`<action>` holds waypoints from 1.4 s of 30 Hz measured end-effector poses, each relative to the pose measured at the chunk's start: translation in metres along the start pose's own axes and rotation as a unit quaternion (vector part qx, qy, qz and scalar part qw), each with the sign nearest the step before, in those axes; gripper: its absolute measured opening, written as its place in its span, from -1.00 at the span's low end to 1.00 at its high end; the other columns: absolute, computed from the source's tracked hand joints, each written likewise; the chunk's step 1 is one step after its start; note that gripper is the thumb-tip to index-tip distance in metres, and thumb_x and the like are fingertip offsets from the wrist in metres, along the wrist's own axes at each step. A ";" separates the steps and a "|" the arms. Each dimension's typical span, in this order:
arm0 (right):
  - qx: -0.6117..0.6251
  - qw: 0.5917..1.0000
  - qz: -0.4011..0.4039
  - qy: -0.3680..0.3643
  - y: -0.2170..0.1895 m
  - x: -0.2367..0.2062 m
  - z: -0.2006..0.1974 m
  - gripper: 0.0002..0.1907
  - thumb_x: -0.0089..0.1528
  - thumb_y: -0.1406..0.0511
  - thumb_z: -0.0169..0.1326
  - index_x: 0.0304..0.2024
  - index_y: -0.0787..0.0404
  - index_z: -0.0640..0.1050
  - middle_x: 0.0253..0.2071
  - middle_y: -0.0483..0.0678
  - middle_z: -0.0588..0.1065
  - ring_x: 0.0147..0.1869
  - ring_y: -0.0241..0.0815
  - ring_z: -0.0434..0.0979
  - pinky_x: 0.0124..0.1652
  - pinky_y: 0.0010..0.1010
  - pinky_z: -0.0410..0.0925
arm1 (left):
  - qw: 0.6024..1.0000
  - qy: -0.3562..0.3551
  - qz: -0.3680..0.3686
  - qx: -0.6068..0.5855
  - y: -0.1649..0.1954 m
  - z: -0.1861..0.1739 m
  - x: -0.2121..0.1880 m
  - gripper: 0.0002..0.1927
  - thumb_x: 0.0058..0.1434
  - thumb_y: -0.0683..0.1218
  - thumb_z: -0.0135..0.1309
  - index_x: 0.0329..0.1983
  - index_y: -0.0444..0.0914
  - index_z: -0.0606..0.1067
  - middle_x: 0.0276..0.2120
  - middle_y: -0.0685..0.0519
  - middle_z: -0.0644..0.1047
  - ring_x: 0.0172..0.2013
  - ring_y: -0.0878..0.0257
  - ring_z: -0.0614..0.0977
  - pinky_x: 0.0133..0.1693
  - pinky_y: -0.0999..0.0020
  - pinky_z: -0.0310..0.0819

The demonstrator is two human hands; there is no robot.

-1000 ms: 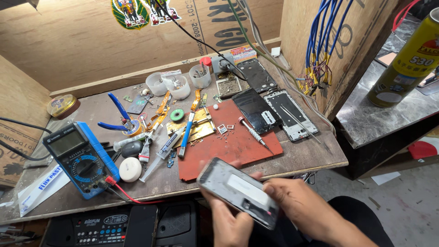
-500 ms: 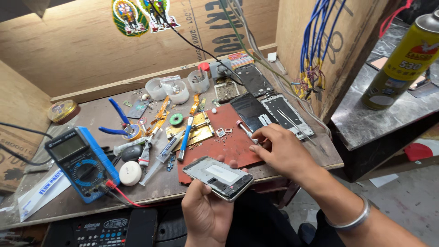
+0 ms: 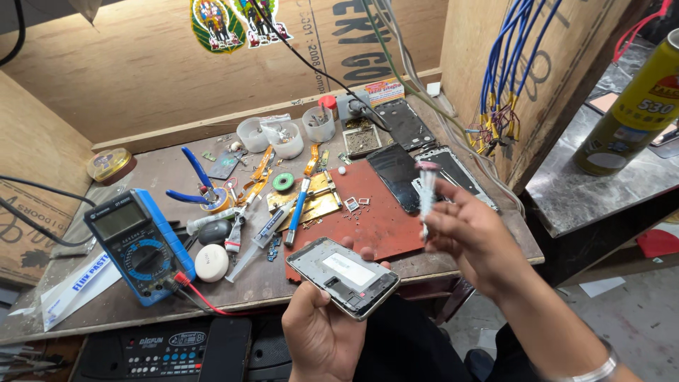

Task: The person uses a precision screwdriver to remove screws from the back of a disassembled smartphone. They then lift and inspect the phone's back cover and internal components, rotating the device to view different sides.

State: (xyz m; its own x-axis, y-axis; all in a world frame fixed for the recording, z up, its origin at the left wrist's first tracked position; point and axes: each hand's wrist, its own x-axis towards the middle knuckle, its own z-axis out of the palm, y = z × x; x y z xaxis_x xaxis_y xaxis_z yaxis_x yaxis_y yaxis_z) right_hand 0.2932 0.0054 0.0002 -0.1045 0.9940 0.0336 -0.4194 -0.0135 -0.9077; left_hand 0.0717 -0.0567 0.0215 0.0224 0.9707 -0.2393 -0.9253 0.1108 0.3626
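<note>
Left hand [image 3: 322, 332] cradles the opened phone [image 3: 344, 276] at the worktop [image 3: 163, 177] edge; right hand [image 3: 470, 237] pinches a blurred small screwdriver [image 3: 426, 194] above it. Loosely palmed, the phone could slip floorward.

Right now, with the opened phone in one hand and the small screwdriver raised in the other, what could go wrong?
1. The opened phone rests on the left hand beyond the bench edge; a slip could drop it.
2. The right hand pinches the screwdriver lightly, so it could fall.
3. Tiny loose parts lie on the red mat; a sleeve could scatter them.
</note>
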 end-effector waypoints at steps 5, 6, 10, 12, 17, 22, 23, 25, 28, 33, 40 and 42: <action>0.081 0.994 -0.063 -0.026 0.016 -0.062 0.000 -0.69 0.26 0.38 0.10 0.02 0.43 0.45 -0.16 0.07 0.54 -0.13 -0.11 0.63 -0.12 -0.25 0.53 | 1.000 0.002 0.012 0.022 -0.001 0.003 -0.001 -0.32 -0.13 -0.23 -0.26 0.18 -0.40 0.28 0.07 -0.20 0.46 0.11 -0.21 0.53 0.12 -0.44 0.42; 0.076 0.992 -0.093 -0.040 0.017 -0.070 0.000 -0.75 0.30 0.38 0.10 -0.03 0.44 0.47 -0.16 0.09 0.54 -0.12 -0.09 0.63 -0.10 -0.22 0.54 | 1.000 0.000 0.012 0.022 -0.002 0.003 -0.001 -0.31 -0.13 -0.22 -0.26 0.19 -0.43 0.28 0.08 -0.21 0.47 0.12 -0.20 0.53 0.12 -0.44 0.42; -0.010 0.994 -0.110 -0.007 0.017 -0.083 0.003 -0.80 0.32 0.38 0.08 -0.09 0.43 0.54 -0.21 0.15 0.60 -0.14 -0.06 0.68 -0.10 -0.24 0.54 | 1.000 0.002 0.007 0.030 -0.002 0.004 -0.003 -0.28 -0.14 -0.22 -0.26 0.21 -0.42 0.28 0.08 -0.20 0.47 0.12 -0.18 0.53 0.12 -0.41 0.42; -0.034 0.995 -0.095 0.007 0.016 -0.081 0.004 -0.81 0.30 0.38 0.08 -0.09 0.42 0.54 -0.22 0.15 0.62 -0.14 -0.06 0.70 -0.10 -0.23 0.56 | 0.999 0.013 0.007 0.034 -0.003 0.003 -0.003 -0.27 -0.14 -0.22 -0.27 0.21 -0.47 0.27 0.09 -0.22 0.48 0.12 -0.19 0.54 0.09 -0.37 0.38; -0.062 0.993 -0.102 0.017 0.015 -0.080 0.010 -0.81 0.29 0.40 0.11 -0.10 0.43 0.56 -0.22 0.15 0.63 -0.14 -0.05 0.72 -0.10 -0.22 0.57 | 0.999 -0.004 0.003 0.033 -0.002 0.001 -0.004 -0.24 -0.13 -0.22 -0.26 0.25 -0.52 0.25 0.10 -0.24 0.46 0.14 -0.18 0.52 0.11 -0.35 0.35; -0.053 0.991 -0.121 0.010 0.017 -0.085 0.016 -0.80 0.27 0.40 0.13 -0.09 0.41 0.58 -0.20 0.18 0.64 -0.10 -0.04 0.73 -0.05 -0.17 0.61 | 1.000 -0.003 0.002 0.009 -0.003 0.000 -0.002 -0.26 -0.15 -0.21 -0.24 0.20 -0.55 0.27 0.08 -0.27 0.46 0.14 -0.20 0.52 0.12 -0.37 0.33; -0.106 0.978 -0.177 0.004 0.018 -0.086 0.017 -0.80 0.27 0.40 0.15 -0.08 0.38 0.58 -0.14 0.18 0.62 -0.04 -0.04 0.71 -0.01 -0.20 0.59 | 1.000 0.003 -0.003 -0.011 -0.003 0.000 -0.002 -0.28 -0.15 -0.21 -0.23 0.18 -0.53 0.27 0.07 -0.26 0.46 0.14 -0.21 0.52 0.13 -0.37 0.32; -0.208 0.935 -0.288 -0.011 0.023 -0.089 0.021 -0.79 0.26 0.41 0.19 -0.05 0.33 0.59 -0.04 0.17 0.59 0.08 -0.05 0.66 0.05 -0.25 0.56 | 0.999 0.012 -0.013 -0.049 -0.004 0.000 0.000 -0.33 -0.15 -0.21 -0.22 0.14 -0.48 0.29 0.05 -0.26 0.45 0.14 -0.22 0.51 0.15 -0.37 0.30; -0.190 0.930 -0.314 -0.028 0.031 -0.094 0.026 -0.82 0.29 0.43 0.18 -0.05 0.26 0.61 0.00 0.18 0.59 0.06 -0.03 0.73 0.04 -0.26 0.63 | 0.998 0.030 -0.015 -0.061 -0.006 -0.001 -0.002 -0.34 -0.15 -0.20 -0.21 0.11 -0.54 0.33 0.05 -0.28 0.48 0.15 -0.22 0.52 0.13 -0.35 0.33; -0.242 0.897 -0.369 -0.012 0.039 -0.098 0.028 -0.79 0.26 0.44 0.20 -0.04 0.22 0.59 0.01 0.16 0.60 0.09 -0.02 0.71 0.05 -0.29 0.60 | 0.998 0.006 -0.051 -0.036 -0.011 -0.002 -0.006 -0.33 -0.15 -0.15 -0.19 0.11 -0.48 0.37 0.03 -0.26 0.53 0.16 -0.22 0.53 0.09 -0.33 0.45; -0.271 0.871 -0.410 -0.016 0.042 -0.096 0.027 -0.77 0.24 0.44 0.23 -0.05 0.17 0.57 0.01 0.15 0.59 0.11 0.01 0.72 0.07 -0.29 0.62 | 0.991 -0.040 -0.118 -0.048 -0.014 -0.001 -0.005 -0.22 -0.15 -0.04 -0.14 0.17 -0.56 0.34 0.03 -0.37 0.54 0.05 -0.25 0.55 0.08 -0.16 0.47; -0.260 0.871 -0.417 -0.006 0.045 -0.097 0.027 -0.77 0.24 0.44 0.24 -0.06 0.16 0.58 0.00 0.15 0.60 0.09 -0.01 0.73 0.03 -0.32 0.63 | 0.993 0.001 -0.114 -0.037 -0.015 -0.001 -0.005 -0.21 -0.16 -0.04 -0.16 0.17 -0.56 0.35 0.03 -0.36 0.54 0.06 -0.22 0.57 0.10 -0.14 0.49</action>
State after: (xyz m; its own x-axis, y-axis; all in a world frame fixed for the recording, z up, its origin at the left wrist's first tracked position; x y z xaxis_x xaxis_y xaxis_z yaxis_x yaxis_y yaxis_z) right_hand 0.2606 -0.0942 -0.0323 0.0299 0.6334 0.7733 0.1098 0.7668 -0.6324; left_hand 0.0852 -0.0636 0.0166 0.2345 0.9214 -0.3098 -0.9211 0.3125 0.2321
